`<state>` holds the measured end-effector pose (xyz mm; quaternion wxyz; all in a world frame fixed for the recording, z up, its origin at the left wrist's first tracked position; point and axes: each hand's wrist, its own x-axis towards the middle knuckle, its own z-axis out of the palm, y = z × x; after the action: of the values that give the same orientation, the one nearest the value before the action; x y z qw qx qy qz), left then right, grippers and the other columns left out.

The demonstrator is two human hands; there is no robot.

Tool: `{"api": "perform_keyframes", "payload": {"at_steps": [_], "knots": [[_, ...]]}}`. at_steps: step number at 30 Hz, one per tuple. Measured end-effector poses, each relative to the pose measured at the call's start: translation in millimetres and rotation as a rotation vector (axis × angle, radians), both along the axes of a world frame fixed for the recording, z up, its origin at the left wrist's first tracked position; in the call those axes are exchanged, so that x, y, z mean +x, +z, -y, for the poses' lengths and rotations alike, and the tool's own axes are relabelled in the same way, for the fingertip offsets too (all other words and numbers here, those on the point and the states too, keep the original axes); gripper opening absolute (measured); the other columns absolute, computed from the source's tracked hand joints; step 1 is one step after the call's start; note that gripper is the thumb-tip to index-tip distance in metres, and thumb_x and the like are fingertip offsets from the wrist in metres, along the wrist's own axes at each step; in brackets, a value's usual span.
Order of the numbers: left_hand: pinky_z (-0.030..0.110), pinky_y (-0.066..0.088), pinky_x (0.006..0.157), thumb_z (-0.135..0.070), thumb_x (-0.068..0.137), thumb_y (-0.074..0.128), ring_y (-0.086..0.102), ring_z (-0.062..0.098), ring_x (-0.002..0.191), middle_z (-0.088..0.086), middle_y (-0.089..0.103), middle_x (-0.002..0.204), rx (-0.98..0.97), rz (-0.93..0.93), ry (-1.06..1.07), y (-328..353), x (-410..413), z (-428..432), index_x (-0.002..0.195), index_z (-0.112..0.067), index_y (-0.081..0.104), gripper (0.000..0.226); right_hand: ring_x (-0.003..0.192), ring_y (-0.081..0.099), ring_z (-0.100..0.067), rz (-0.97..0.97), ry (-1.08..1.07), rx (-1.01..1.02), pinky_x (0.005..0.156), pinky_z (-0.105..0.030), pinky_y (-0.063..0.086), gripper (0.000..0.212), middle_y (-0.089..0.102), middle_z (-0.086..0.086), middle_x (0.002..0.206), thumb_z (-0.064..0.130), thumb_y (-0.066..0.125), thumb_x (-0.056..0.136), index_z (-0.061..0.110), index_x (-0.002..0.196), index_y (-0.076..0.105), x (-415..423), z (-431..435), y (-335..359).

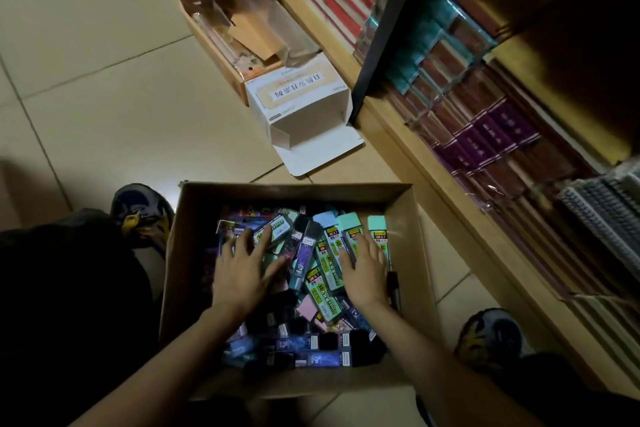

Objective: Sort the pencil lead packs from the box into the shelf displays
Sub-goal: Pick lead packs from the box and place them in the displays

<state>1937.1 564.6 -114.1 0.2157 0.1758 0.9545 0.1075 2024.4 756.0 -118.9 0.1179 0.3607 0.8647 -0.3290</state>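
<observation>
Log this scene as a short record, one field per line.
setting: tiled floor beside a stocked shelf
box: open cardboard, on the floor in front of the person
contents: heaped lead packs, mint, purple and dark
left hand: fingers spread, flat on the packs, holding nothing
right hand: flat on the mint ones, holding nothing
nearby: open white carton on its side; brown box of cardboard scraps beyond it
progress: no pack lifted yet
</observation>
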Motion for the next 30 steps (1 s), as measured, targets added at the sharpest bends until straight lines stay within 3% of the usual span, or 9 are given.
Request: {"api": "perform_keyframes", "payload": {"at_steps": [5, 9, 12, 15, 17, 21, 23, 26, 30], "knots": [[0.036, 0.037, 0.088, -0.034, 0.095, 0.050, 0.047, 0.033, 0.106, 0.016, 0.048, 0.117, 0.270, 0.051, 0.166, 12, 3, -6, 0.128, -0.024, 0.055, 0.035, 0.126, 0.035, -0.024, -0.079, -0.111, -0.156, 0.099, -0.026, 0.029, 0.031, 0.040, -0.006, 0.135, 0.031, 0.044, 0.098, 0.017, 0.125, 0.055, -11, 3, 11], [0.039, 0.043, 0.096, -0.014, 0.082, 0.071, 0.051, 0.033, 0.110, 0.021, 0.050, 0.121, 0.440, 0.272, 0.381, 11, -9, -13, 0.124, -0.007, 0.050, 0.047, 0.121, 0.041, -0.029, -0.063, -0.209, -0.208, 0.101, -0.032, 0.036, 0.018, 0.047, -0.009, 0.130, 0.022, 0.061, 0.090, 0.016, 0.107, 0.059, -25, 2, 17], [0.034, 0.045, 0.087, 0.000, 0.078, 0.073, 0.052, 0.024, 0.100, 0.021, 0.053, 0.125, 0.586, 0.498, 0.592, 11, -20, -21, 0.128, 0.000, 0.041, 0.060, 0.121, 0.045, -0.029, -0.041, -0.330, -0.326, 0.100, -0.037, 0.040, 0.038, 0.048, -0.011, 0.129, 0.018, 0.070, 0.083, 0.011, 0.116, 0.051, -33, -3, 22], [0.034, 0.045, 0.087, 0.009, 0.075, 0.071, 0.054, 0.032, 0.109, 0.023, 0.051, 0.129, 0.662, 0.604, 0.680, 7, -28, -27, 0.132, 0.003, 0.040, 0.065, 0.121, 0.045, -0.029, 0.039, -0.396, -0.434, 0.100, -0.036, 0.040, 0.059, 0.044, -0.014, 0.132, 0.019, 0.073, 0.080, 0.005, 0.128, 0.042, -39, -6, 25], [0.035, 0.047, 0.087, 0.010, 0.075, 0.070, 0.055, 0.036, 0.113, 0.023, 0.054, 0.126, 0.669, 0.623, 0.682, 6, -30, -31, 0.128, 0.005, 0.043, 0.060, 0.119, 0.050, -0.031, 0.088, -0.405, -0.505, 0.100, -0.040, 0.043, 0.063, 0.049, -0.015, 0.130, 0.018, 0.075, 0.079, 0.002, 0.129, 0.041, -41, -2, 25], [0.032, 0.050, 0.071, 0.002, 0.083, 0.066, 0.062, 0.033, 0.090, 0.023, 0.063, 0.109, 0.641, 0.582, 0.608, 11, -31, -31, 0.113, 0.007, 0.055, 0.032, 0.111, 0.057, -0.031, 0.113, -0.476, -0.655, 0.094, -0.040, 0.048, 0.053, 0.059, -0.016, 0.121, 0.010, 0.075, 0.078, -0.001, 0.122, 0.047, -35, 12, 24], [0.027, 0.050, 0.065, -0.004, 0.086, 0.064, 0.060, 0.026, 0.084, 0.019, 0.064, 0.103, 0.643, 0.517, 0.567, 15, -29, -29, 0.109, 0.003, 0.057, 0.025, 0.103, 0.061, -0.029, 0.061, -0.529, -0.692, 0.079, -0.033, 0.051, 0.040, 0.064, -0.014, 0.114, 0.008, 0.072, 0.080, 0.000, 0.115, 0.053, -31, 17, 26], [0.033, 0.049, 0.076, -0.010, 0.090, 0.060, 0.059, 0.023, 0.086, 0.012, 0.062, 0.100, 0.671, 0.484, 0.565, 22, -22, -26, 0.110, -0.001, 0.054, 0.023, 0.087, 0.063, -0.023, -0.048, -0.664, -0.729, 0.062, -0.026, 0.049, 0.025, 0.067, -0.014, 0.109, 0.004, 0.068, 0.082, 0.001, 0.106, 0.060, -22, 20, 33], [0.023, 0.049, 0.055, -0.008, 0.092, 0.056, 0.057, 0.012, 0.072, 0.008, 0.060, 0.095, 0.795, 0.578, 0.618, 37, -1, -25, 0.105, -0.009, 0.051, 0.014, 0.083, 0.062, -0.023, -0.183, -0.773, -0.724, 0.058, -0.023, 0.048, 0.022, 0.067, -0.016, 0.108, 0.001, 0.065, 0.084, -0.001, 0.107, 0.063, -5, 17, 50]]}}
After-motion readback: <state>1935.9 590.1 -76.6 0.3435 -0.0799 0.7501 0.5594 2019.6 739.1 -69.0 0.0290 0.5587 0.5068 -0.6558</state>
